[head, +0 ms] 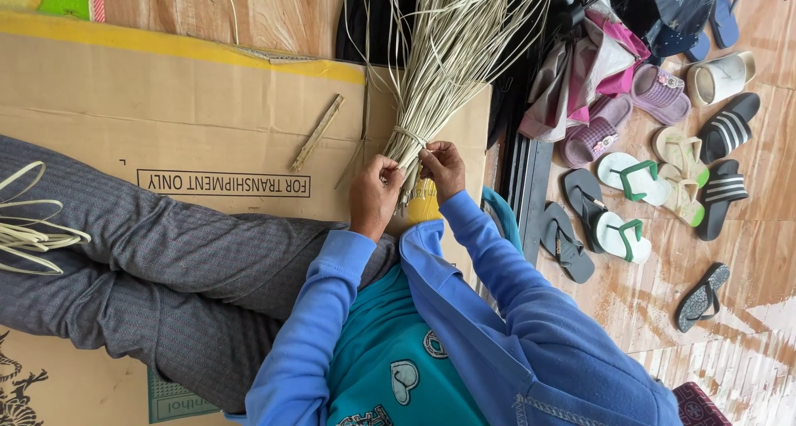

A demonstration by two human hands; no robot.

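**Both hands at the tie of a bundle of pale strips**

We see a person sitting on flattened cardboard (pixel 191 102), legs in grey striped trousers (pixel 157 268) stretched toward the left of the frame, arms in blue sleeves reaching forward. A bundle of long pale strips (pixel 452 53) lies in front of them, fanning out toward the top edge and narrowing to a bound neck just above the hands.

The left hand (pixel 375 195) is closed around the lower end of the bundle, fingers curled on the strips. The right hand (pixel 442 167) sits just beside it, fingertips pinched at a thin strip close to the tie (pixel 409 136) that wraps the bundle. The two hands nearly touch, with the bundle's end between them.

A short flat stick (pixel 317 132) rests on the cardboard to the left of the bundle, apart from it. A few loose looped strips (pixel 29 227) lie over the trousers at the far left. To the right, on the wooden floor (pixel 746 326), we find a scatter of sandals (pixel 638 181) and slippers, with a heap of cloth (pixel 593 57) above them.
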